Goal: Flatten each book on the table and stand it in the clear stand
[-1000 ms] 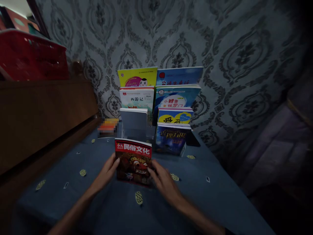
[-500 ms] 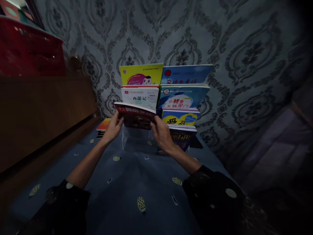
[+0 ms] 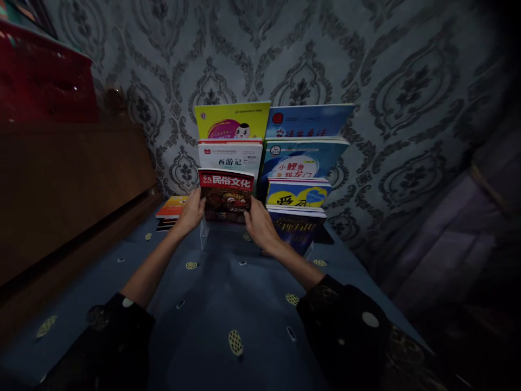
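Between my two hands is a dark red book point(image 3: 226, 198) with white Chinese characters, standing nearly upright in a clear acrylic rack point(image 3: 204, 237). My left hand point(image 3: 192, 210) grips its left edge, and my right hand point(image 3: 260, 224) holds its right edge. Behind it rise a white book point(image 3: 230, 156) and a yellow book point(image 3: 234, 120). To the right, a dark blue book point(image 3: 300, 225) sits lowest, with a blue and yellow book point(image 3: 298, 193), a teal book point(image 3: 305, 158) and a blue book point(image 3: 310, 120) stepped up behind. The lower edge of the red book is partly hidden.
A small stack with an orange book point(image 3: 171, 207) on top lies left of the rack on the blue patterned cloth point(image 3: 211, 326). A wooden cabinet point(image 3: 73, 190) borders the left, with a red box point(image 3: 44, 76) on it. Patterned wallpaper point(image 3: 301, 60) stands behind; pale fabric point(image 3: 451, 233) hangs at right.
The red book has tipped from leaning back to nearly upright, so its cover now faces me. Both hands moved down slightly with it, still at its sides. The view shifted a little.
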A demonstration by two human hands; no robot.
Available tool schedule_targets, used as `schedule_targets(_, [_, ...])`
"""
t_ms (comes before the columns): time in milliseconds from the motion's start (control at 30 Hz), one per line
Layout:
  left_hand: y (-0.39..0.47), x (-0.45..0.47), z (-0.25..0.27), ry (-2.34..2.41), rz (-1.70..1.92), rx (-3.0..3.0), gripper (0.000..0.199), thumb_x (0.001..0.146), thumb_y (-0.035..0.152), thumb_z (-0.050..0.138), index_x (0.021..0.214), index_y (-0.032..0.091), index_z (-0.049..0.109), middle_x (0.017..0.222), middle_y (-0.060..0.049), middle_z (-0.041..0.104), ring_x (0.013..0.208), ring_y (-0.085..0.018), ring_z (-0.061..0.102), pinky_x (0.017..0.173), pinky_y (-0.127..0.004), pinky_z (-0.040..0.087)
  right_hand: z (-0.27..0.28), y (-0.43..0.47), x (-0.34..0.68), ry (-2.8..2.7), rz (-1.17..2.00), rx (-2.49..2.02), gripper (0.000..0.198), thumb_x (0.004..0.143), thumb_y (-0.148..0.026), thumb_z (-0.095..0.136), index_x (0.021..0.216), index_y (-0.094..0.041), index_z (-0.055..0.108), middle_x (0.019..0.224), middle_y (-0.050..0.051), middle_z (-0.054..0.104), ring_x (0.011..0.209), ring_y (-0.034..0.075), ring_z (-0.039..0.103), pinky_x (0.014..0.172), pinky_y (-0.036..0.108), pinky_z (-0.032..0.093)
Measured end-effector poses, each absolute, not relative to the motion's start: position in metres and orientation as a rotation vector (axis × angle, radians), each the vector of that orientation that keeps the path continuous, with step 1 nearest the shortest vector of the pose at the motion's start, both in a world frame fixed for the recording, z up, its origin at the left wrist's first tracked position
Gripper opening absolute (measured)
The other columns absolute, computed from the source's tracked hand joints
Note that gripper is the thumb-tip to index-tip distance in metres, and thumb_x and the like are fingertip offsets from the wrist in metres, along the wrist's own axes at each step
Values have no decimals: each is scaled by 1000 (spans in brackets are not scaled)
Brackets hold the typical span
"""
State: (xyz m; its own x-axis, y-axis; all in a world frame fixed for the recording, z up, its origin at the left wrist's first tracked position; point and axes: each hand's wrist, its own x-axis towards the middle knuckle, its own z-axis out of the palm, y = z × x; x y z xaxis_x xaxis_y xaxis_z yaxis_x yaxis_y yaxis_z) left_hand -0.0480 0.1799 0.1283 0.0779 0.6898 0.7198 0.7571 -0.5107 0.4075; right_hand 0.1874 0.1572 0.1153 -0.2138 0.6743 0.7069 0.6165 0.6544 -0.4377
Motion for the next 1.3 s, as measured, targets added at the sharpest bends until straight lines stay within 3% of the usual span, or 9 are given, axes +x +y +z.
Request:
schedule_targets(167, [171, -45, 121, -1616, -1395, -2150, 27, 89, 16, 51, 116, 12, 50, 107, -18, 63, 108, -33, 63, 96, -52, 51, 93, 155, 185, -1982, 182, -1079, 53, 89, -14, 42, 141, -7, 44, 132, 22, 62, 124, 29, 61, 109, 48, 48])
schedule_targets(300, [169, -36, 133, -1450, -1492, -2038, 57, 90, 14, 50, 143, 10, 32, 137, -23, 51, 131, -33, 52, 108, -52, 46, 88, 156, 186, -1948, 203, -1094, 56, 89, -15, 44, 144, -11, 43, 136, 18, 63, 127, 28, 61, 111, 47, 47])
schedule_targets(400, [169, -27, 146, -1239, -1479, -2022, 65, 92, 10, 44, 154, 16, 23, 151, -20, 40, 145, -30, 38, 119, -51, 35, 90, 155, 183, -1892, 200, -1089, 59, 90, -15, 43, 148, -10, 39, 141, 19, 60, 131, 27, 58, 113, 46, 46])
schedule_targets(567, [175, -22, 148, -1347, -1378, -2031, 55, 94, 10, 38, 148, 19, 43, 148, -18, 43, 137, -32, 49, 112, -51, 44, 84, 153, 177, -1864, 216, -1150, 57, 89, -12, 44, 147, -10, 43, 137, 18, 64, 126, 28, 62, 110, 44, 49])
schedule_targets(767, [184, -22, 145, -1389, -1459, -2016, 47, 98, 16, 37, 144, 17, 49, 143, -18, 47, 135, -30, 51, 114, -49, 41, 78, 159, 176, -1869, 212, -1153, 58, 88, -12, 45, 146, -11, 45, 135, 16, 66, 125, 26, 63, 110, 42, 49])
schedule_targets(1000, [169, -46, 104, -1463, -1454, -2144, 66, 97, 14, 37, 158, 17, 13, 161, -16, 32, 150, -22, 33, 123, -41, 29, 62, 132, 185, -1819, 188, -1031, 61, 95, -25, 45, 154, -12, 35, 150, 19, 52, 139, 31, 51, 114, 55, 43])
schedule_targets(1067, [167, -69, 79, -1845, -1263, -2098, 64, 95, 14, 39, 157, 16, 19, 159, -15, 36, 148, -20, 35, 122, -38, 31, 49, 112, 189, -1826, 197, -978, 57, 99, -28, 42, 154, -16, 36, 153, 17, 49, 142, 28, 47, 115, 53, 43])
schedule_targets(1200, [182, -121, 45, -2288, -1028, -1926, 44, 88, 11, 47, 131, 8, 53, 141, -24, 53, 138, -33, 47, 115, -48, 36, 9, 79, 191, -1971, 352, -930, 47, 100, -26, 40, 146, -21, 51, 148, 12, 56, 138, 25, 52, 115, 49, 46])
schedule_targets(1300, [210, -147, 40, -2458, -907, -1815, 37, 89, 21, 56, 123, 8, 59, 138, -25, 55, 138, -38, 44, 114, -53, 35, -27, 73, 185, -2049, 512, -971, 42, 99, -27, 43, 137, -20, 60, 140, 13, 63, 132, 27, 58, 111, 50, 49])
